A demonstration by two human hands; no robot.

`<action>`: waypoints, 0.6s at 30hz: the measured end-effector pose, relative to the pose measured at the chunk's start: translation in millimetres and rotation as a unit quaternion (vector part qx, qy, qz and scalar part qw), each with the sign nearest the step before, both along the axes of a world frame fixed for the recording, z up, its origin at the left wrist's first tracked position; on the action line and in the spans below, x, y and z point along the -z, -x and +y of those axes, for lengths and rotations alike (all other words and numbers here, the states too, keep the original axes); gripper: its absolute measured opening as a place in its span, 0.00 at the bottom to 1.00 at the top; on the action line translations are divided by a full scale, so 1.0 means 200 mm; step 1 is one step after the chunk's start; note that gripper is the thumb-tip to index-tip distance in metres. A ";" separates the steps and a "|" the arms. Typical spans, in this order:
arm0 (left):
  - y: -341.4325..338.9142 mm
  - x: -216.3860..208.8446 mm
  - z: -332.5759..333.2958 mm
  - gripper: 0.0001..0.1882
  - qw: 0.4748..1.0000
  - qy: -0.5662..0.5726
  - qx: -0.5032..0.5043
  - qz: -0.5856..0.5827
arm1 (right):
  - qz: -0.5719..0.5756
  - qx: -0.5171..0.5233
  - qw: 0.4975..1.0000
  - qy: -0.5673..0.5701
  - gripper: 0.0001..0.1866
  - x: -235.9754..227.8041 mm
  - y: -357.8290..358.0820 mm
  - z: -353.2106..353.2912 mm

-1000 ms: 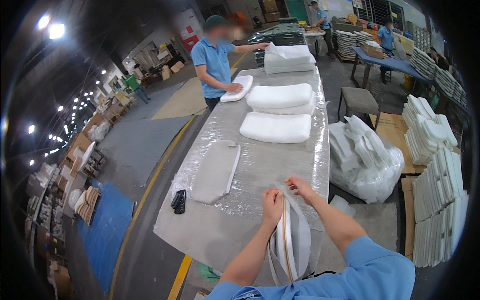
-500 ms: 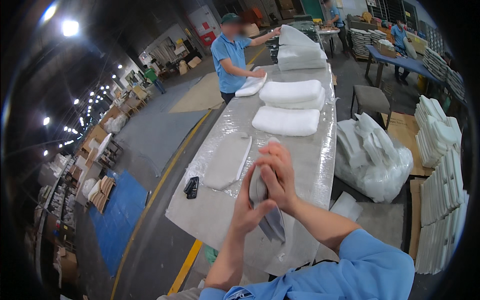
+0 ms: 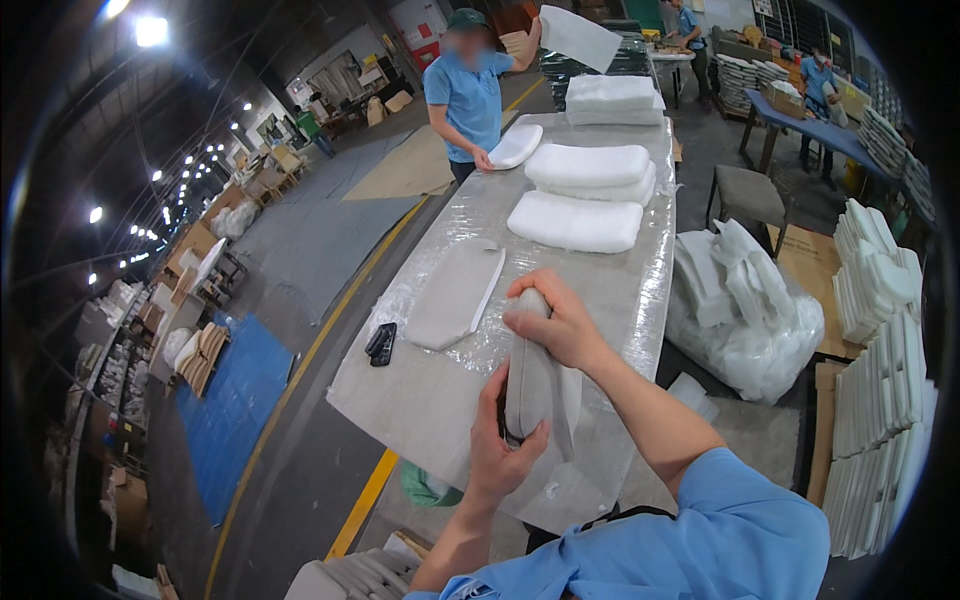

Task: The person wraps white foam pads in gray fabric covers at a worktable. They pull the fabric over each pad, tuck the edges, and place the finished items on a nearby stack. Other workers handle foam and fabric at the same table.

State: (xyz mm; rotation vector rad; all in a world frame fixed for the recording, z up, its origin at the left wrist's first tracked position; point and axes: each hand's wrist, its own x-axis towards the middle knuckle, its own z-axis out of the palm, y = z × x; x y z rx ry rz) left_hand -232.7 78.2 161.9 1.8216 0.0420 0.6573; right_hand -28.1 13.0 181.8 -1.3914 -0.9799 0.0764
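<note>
A grey fabric-covered cushion (image 3: 527,385) stands on its edge above the near part of the table. My left hand (image 3: 502,448) grips its near end, thumb on one side and fingers on the other. Over the far end my right hand (image 3: 562,325) is closed, its thumb across the top edge. Loose grey cloth hangs along the cushion's right side. Beyond it to the left, a flat grey cushion cover (image 3: 455,295) with a white edge lies on the table. White padding pieces (image 3: 575,221) are stacked farther up.
Clear plastic film covers the long table (image 3: 400,400). Small black objects (image 3: 381,344) lie near its left edge. Across the table a co-worker (image 3: 468,100) lifts a white sheet (image 3: 578,38). On the right stand a plastic bag of white scraps (image 3: 750,330), a stool (image 3: 748,195) and stacked white pads (image 3: 880,390).
My hands have spread apart along the cushion, the right to its far end and the left lower down. More of the cushion shows. The co-worker has raised a white sheet off the far stack.
</note>
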 end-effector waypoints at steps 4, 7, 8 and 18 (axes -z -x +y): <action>0.16 -0.05 -0.03 0.42 0.997 0.078 0.009 0.010 | -0.059 0.016 0.997 -0.040 0.13 0.01 0.15 0.01; 0.21 -0.13 -0.02 0.41 0.997 -0.004 -0.037 0.066 | -0.086 0.021 0.993 -0.076 0.10 0.01 0.31 0.02; 0.21 -0.16 -0.02 0.41 0.993 -0.057 -0.058 0.090 | -0.105 0.023 0.991 -0.081 0.08 0.02 0.34 0.02; 0.42 -0.31 -0.08 0.39 0.946 -0.136 -0.112 0.271 | -0.028 -0.147 0.988 0.045 0.26 0.26 0.18 -0.04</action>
